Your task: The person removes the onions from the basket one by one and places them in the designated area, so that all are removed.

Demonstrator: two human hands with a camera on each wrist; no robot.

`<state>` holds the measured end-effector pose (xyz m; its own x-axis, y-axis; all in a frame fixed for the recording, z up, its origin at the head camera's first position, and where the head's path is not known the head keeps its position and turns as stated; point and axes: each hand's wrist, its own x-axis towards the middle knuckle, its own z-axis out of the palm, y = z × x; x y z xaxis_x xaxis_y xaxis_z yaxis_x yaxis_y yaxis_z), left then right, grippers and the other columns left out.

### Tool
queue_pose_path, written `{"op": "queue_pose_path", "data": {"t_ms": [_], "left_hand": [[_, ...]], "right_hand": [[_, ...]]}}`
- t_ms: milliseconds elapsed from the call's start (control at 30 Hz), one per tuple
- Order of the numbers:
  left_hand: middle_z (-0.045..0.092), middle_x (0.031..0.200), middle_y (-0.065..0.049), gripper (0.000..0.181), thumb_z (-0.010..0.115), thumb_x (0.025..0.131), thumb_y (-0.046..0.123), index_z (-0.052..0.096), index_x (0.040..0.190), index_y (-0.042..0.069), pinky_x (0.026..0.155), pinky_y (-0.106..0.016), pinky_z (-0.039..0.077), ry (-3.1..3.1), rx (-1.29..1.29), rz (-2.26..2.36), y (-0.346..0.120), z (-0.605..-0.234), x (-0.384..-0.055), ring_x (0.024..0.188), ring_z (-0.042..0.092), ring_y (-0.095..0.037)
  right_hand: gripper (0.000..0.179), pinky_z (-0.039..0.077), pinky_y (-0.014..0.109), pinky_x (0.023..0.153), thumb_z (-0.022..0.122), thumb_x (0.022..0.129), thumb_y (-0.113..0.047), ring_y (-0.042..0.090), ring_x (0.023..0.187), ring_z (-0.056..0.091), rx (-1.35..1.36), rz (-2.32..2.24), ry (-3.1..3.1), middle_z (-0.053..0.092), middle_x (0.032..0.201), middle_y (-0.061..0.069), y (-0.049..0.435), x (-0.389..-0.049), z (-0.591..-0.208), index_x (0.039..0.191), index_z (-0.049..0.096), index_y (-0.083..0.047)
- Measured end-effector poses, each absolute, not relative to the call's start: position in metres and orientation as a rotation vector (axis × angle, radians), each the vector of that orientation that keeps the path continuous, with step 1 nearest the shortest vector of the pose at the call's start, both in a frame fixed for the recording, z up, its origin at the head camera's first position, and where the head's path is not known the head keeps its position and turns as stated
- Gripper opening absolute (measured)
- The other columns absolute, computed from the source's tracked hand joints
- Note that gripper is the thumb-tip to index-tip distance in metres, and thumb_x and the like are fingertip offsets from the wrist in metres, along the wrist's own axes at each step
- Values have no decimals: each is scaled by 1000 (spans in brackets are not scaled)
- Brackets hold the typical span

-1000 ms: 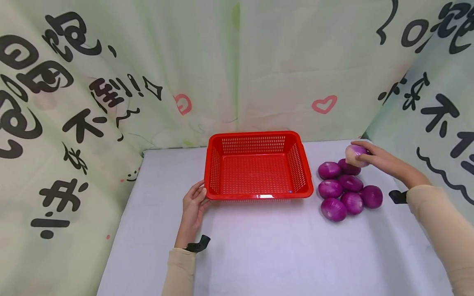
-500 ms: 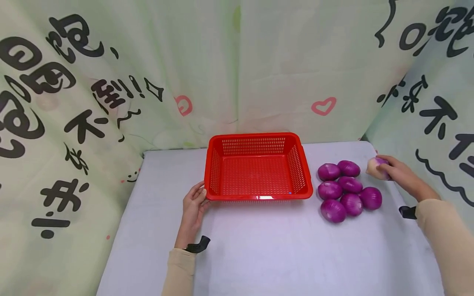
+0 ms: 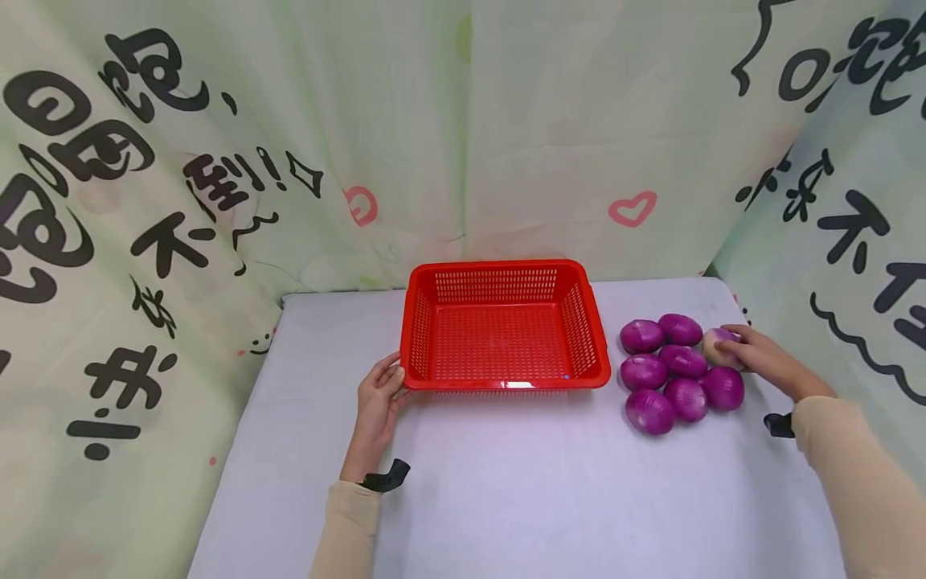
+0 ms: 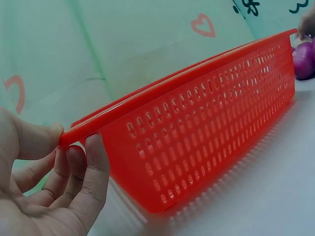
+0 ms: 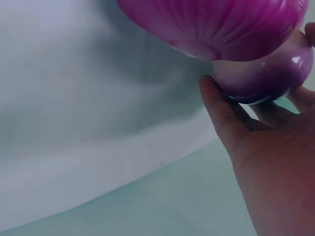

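Note:
My left hand (image 3: pixel 378 402) pinches the near left corner of a red plastic basket (image 3: pixel 506 385) with slotted walls. In the left wrist view the thumb lies on the rim and the fingers curl under it. Over at the right, my right hand (image 3: pixel 770 362) grips a pale white and purple onion (image 3: pixel 716 346) at the right side of a cluster of purple onions (image 3: pixel 644 371). The right wrist view has this two-toned onion (image 5: pixel 266 78) between the fingers and thumb, partly behind a nearer purple onion (image 5: pixel 216 24).
The basket stands on a white-covered table (image 3: pixel 506 482), with only a small blue speck inside. A pale green curtain (image 3: pixel 535 145) with black writing and pink hearts hangs behind and along both sides. Black straps circle both wrists.
The right hand carried the pale onion from above the cluster's back out to the right, then back left and down beside the other onions. The left hand stayed at the basket's corner.

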<state>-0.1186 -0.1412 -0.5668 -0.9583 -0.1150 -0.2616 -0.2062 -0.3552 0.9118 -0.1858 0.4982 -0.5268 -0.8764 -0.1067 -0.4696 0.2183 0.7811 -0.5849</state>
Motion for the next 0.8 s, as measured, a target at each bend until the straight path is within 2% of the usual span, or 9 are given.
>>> {"op": "queue_pose_path", "data": {"t_ms": [200, 433, 600, 800], "left_hand": [[64, 114, -3, 41, 59, 105, 9, 55, 146, 8, 88, -33, 63, 1827, -432, 2425, -142, -564, -123, 92, 71, -13], [64, 111, -3, 40, 56, 107, 13, 54, 146, 7, 94, -37, 62, 1932, -392, 2229, -147, -556, -130, 91, 67, -13], [66, 111, -8, 39, 56, 108, 17, 55, 145, 5, 96, -43, 62, 2072, -310, 1973, -160, -544, -135, 91, 64, -16], [60, 112, -19, 38, 57, 106, 14, 55, 143, 3, 86, -34, 64, 2260, -230, 1729, -190, -522, -133, 87, 61, -18]], "right_hand": [[90, 37, 76, 110, 29, 109, -55, 65, 136, 29, 87, -894, 2474, 16, 154, 48, 499, -187, -530, 156, 6, 19], [97, 27, 83, 109, 30, 107, -62, 69, 140, 18, 110, -870, 2474, 9, 157, 49, 500, -188, -532, 158, 0, 16], [100, 21, 86, 109, 31, 107, -62, 72, 143, 10, 98, -851, 2477, 4, 157, 50, 494, -188, -535, 157, -7, 15], [90, 24, 85, 109, 37, 110, -47, 74, 139, 16, -39, -722, 2642, 10, 150, 56, 489, -179, -526, 155, -2, 22]]}}
